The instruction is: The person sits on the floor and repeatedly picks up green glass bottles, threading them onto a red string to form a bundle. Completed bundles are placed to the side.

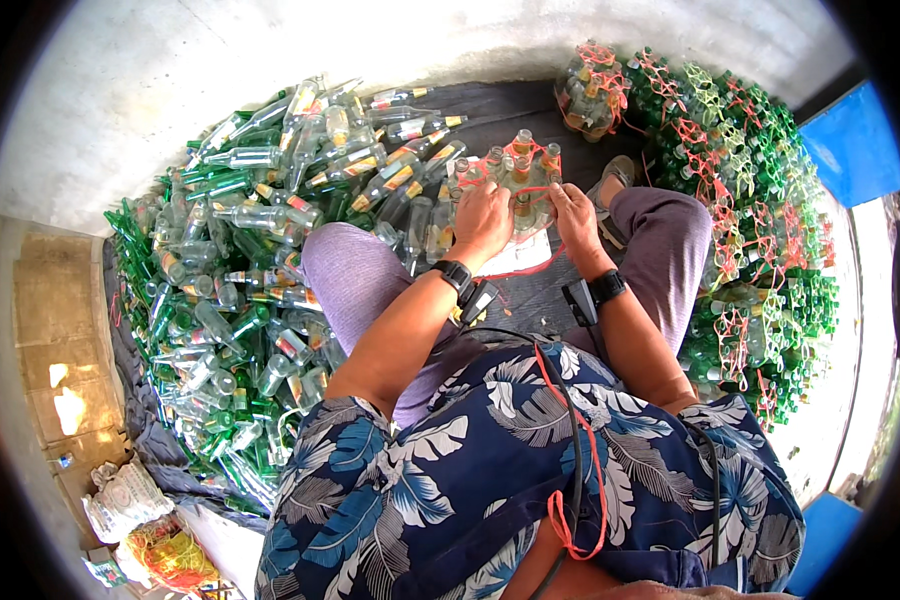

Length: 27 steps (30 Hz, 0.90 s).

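Between my knees stands a group of clear glass bottles (521,165), upright and close together, with red plastic string (532,190) looped around their necks. My left hand (483,222) is closed at the near left side of the group, its fingertips at the string beside the bottle necks. At the right side, my right hand (576,225) pinches the string between thumb and fingers. A short stretch of string runs between the two hands. Another length of it hangs in a curve below, in front of the bottles. The left fingers are partly hidden behind the hand's back.
Loose clear and green bottles (240,240) lie heaped to my left. On the right, many upright bottles (720,130) stand bound with red and yellow-green string. A tied bundle (592,95) stands at the back. Dark sheeting (500,100) covers the floor before a pale wall (390,40).
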Tool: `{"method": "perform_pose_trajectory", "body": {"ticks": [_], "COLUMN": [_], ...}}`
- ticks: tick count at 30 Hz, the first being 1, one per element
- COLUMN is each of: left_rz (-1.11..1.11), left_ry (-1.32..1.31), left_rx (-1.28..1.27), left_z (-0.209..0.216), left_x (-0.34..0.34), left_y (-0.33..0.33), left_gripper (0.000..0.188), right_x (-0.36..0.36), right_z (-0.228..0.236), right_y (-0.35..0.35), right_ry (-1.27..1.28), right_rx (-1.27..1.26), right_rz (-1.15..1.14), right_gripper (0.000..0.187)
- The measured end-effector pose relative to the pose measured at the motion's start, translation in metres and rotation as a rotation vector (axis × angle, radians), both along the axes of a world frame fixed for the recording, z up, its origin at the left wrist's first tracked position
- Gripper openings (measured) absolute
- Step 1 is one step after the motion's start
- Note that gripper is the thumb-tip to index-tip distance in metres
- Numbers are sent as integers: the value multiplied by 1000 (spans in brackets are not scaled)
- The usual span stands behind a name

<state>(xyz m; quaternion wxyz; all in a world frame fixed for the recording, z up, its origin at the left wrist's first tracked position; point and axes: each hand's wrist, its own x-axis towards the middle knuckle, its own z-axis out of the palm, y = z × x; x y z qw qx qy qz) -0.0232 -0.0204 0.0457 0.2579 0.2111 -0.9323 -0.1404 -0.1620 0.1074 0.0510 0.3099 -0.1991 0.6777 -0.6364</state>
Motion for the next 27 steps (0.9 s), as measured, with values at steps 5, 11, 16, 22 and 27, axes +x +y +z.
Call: {"method": "perform_pose_trajectory", "body": {"ticks": [5, 11, 16, 22, 27], "left_rz": [29, 51, 68, 90, 73], "left_ry": [-65, -131, -138, -7, -43], "left_rx": [-10, -21, -11, 51, 83], "left_z": [0, 1, 3, 2, 5], "left_x": [-5, -10, -12, -13, -11], "left_y": [0, 0, 2, 4, 4], "left_gripper": [12, 13, 13, 9, 10], "right_x": [-2, -3, -3, 3, 1], "right_z": [-17, -38, -48, -42, -48], "right_y": [-3, -4, -4, -8, -13], "right_ry": [-78, -45, 58, 7, -15], "right_rx": [25, 98, 179, 168, 182], "right_rz": [-8, 6, -20, -48, -50], "right_gripper": [31, 28, 26, 22, 20]}}
